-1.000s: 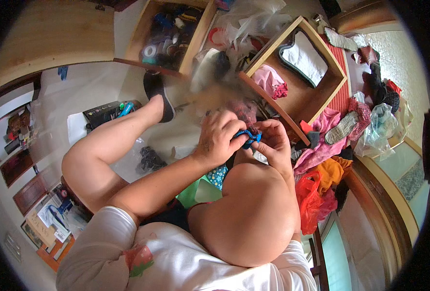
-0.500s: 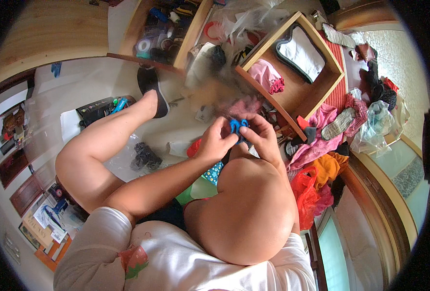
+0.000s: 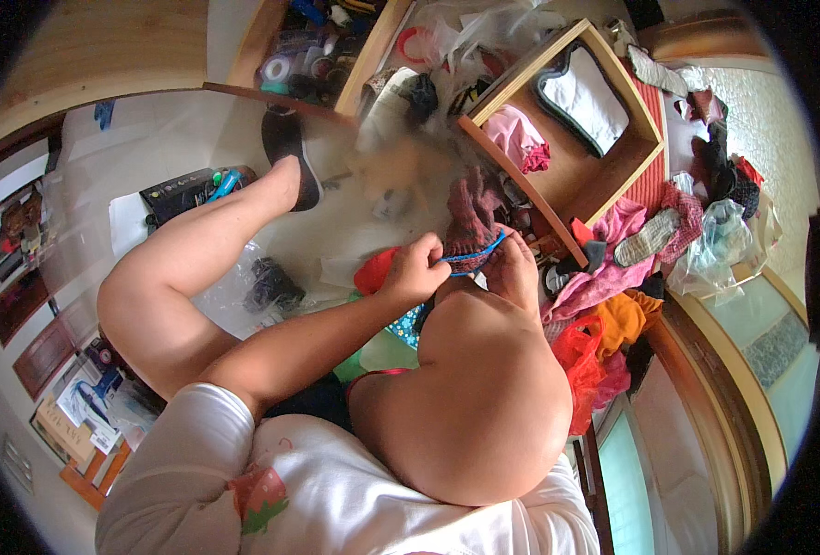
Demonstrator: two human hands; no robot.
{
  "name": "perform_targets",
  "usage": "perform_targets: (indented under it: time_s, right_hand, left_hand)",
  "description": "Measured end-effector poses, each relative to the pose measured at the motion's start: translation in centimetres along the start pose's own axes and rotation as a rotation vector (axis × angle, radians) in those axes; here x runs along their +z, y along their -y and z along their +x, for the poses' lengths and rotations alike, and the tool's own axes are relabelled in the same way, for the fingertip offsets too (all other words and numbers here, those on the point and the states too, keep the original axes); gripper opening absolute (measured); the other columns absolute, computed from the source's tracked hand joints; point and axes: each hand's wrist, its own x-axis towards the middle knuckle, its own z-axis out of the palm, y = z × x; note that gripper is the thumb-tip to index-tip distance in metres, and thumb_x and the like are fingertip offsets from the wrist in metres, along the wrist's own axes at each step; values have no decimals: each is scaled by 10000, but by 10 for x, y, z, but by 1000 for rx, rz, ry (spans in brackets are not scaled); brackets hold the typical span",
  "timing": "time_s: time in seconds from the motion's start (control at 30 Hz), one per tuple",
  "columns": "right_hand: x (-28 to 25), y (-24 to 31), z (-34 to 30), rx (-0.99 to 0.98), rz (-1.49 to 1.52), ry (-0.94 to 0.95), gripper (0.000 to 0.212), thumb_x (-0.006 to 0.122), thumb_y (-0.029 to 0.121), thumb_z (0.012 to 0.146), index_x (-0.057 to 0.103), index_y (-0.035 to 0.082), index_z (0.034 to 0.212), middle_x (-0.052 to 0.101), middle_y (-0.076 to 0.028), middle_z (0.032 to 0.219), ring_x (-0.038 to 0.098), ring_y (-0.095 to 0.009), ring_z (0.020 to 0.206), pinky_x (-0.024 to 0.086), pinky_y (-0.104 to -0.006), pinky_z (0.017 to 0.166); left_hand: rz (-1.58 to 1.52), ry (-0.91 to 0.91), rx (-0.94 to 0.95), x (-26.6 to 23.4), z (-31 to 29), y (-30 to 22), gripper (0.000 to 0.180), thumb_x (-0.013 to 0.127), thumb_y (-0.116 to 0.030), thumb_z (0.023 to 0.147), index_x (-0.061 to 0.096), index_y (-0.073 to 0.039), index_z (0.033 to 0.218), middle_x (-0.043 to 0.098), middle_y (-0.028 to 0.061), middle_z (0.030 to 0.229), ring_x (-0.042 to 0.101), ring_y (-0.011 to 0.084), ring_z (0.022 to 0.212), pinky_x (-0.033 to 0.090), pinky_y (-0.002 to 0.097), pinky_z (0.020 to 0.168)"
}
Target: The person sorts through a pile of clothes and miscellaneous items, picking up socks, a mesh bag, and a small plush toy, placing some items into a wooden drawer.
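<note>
A maroon knitted piece with a bright blue edge, which looks like a sock (image 3: pixel 473 208), hangs between my hands over my raised right knee. My left hand (image 3: pixel 416 270) is closed, pinching the left end of the blue edge. At the other end my right hand (image 3: pixel 512 266) pinches the same edge, its fingers pointing up. The blue edge is stretched nearly straight between the two hands. The body of the knit droops away from me, toward the wooden drawer. What lies behind my right knee is partly hidden.
An open drawer (image 3: pixel 604 166) holds pink cloth (image 3: pixel 516 139) and a white pad with a dark border (image 3: pixel 581 97). Another drawer (image 3: pixel 364 79) with small items stands at the far side. Orange clothing (image 3: pixel 624 319) and a red plastic bag (image 3: pixel 581 361) lie at the right.
The blue edge was bunched between my fingers; now it is pulled out straight, and the maroon knit hangs beyond it. My hands have moved apart.
</note>
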Motion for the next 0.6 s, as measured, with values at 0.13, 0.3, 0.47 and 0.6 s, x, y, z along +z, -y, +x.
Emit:
perform_targets:
  time_s: [0.13,0.3,0.47,0.6]
  right_hand:
    - [-11,-4,5,-48,-54,45,216,393,70,892,520,-31,1033,601,-83,858,592,-157,736,505,-282,674]
    - [1,-3,0,164,145,153,254,373,109,914,516,-35,1067,594,-135,1015,593,-210,890,489,-337,807]
    - [-9,-7,7,119,212,130,256,383,131,927,518,-33,1070,596,-132,1033,593,-210,919,488,-341,826]
    - [-17,-13,16,100,-6,73,242,388,105,909,537,-27,1048,613,-95,946,595,-170,844,489,-296,775]
  left_hand:
    - [-182,-145,76,7,6,8,121,560,-47,732,440,-43,751,450,-7,665,411,73,624,369,245,542]
    - [-458,-59,-136,0,17,22,110,542,-14,753,438,-50,757,463,-16,704,441,62,648,398,236,580]
    - [-209,122,-80,15,13,46,142,594,-65,699,474,-21,760,509,45,652,503,109,644,415,291,573]
    - [-252,-83,39,21,20,35,132,592,-60,699,509,-21,793,561,65,674,517,116,613,419,295,549]
